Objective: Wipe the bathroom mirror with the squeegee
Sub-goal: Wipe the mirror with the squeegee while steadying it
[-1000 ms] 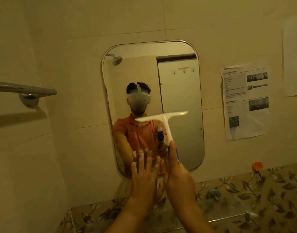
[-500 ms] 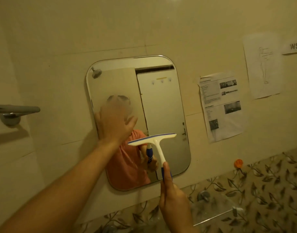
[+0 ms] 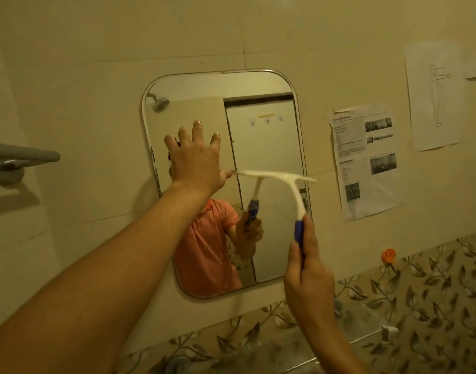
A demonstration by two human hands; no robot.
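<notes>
A pale tiled wall point(image 3: 96, 63) fills the view, with a band of leaf-patterned tiles point(image 3: 425, 292) along its lower right. The rounded mirror point(image 3: 266, 141) hangs at the centre. The left arm reaches up from the near left, nearly straight, and the left hand point(image 3: 195, 160) lies against the mirror's left half, palm to the glass, fingers straight and spread, thumb pointing right toward the blade's end. The right hand point(image 3: 308, 282) is raised at the mirror's lower right corner, fingers curled round the blue grip of the squeegee point(image 3: 294, 194), thumb laid up along it. The white blade runs roughly level across the middle of the mirror, blurred, and meets its own reflection there. A printed sheet point(image 3: 366, 160) and a line drawing point(image 3: 433, 95) are stuck to the wall at right. A grey towel bar point(image 3: 23, 155) juts out at far left, and a small orange object point(image 3: 388, 255) sits on the leaf tiles.
</notes>
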